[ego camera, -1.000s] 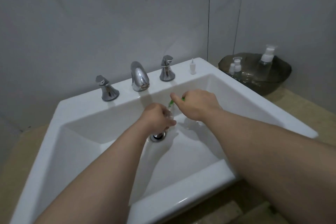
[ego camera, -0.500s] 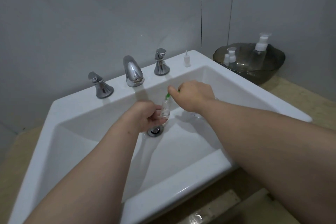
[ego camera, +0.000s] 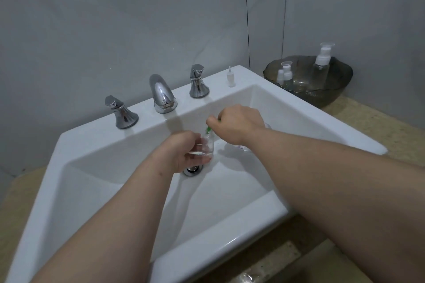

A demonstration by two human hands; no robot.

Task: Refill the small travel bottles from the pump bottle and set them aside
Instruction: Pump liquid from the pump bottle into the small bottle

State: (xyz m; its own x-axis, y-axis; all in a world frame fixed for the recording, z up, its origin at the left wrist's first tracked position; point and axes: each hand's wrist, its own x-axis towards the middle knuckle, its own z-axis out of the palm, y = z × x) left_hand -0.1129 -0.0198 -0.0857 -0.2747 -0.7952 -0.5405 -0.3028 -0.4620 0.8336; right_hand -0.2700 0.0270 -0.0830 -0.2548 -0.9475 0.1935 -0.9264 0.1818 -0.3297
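Note:
Over the drain of the white sink (ego camera: pixel 92 142), my left hand (ego camera: pixel 181 154) grips a small clear travel bottle (ego camera: pixel 208 147) upright. My right hand (ego camera: pixel 239 124) pinches a thin green-tipped piece (ego camera: pixel 208 130) at the bottle's neck. Something clear shows partly under my right wrist (ego camera: pixel 243 148), and I cannot tell what it is. The clear pump bottle (ego camera: pixel 322 69) with a white pump stands in a dark glass bowl (ego camera: pixel 333 96) at the back right. Small white-capped bottles (ego camera: pixel 286 73) stand beside it in the bowl.
A chrome spout (ego camera: pixel 162 94) and two chrome taps (ego camera: pixel 120 112) (ego camera: pixel 198 82) line the sink's back ledge. A small white pump insert (ego camera: pixel 230 77) stands on the ledge's right end. The drain (ego camera: pixel 193 170) sits just below my left hand. A beige counter (ego camera: pixel 379 122) surrounds the sink.
The view has shifted slightly. My left hand has turned a little, so more of the small bottle shows. My right hand stays at the bottle's neck with the green piece.

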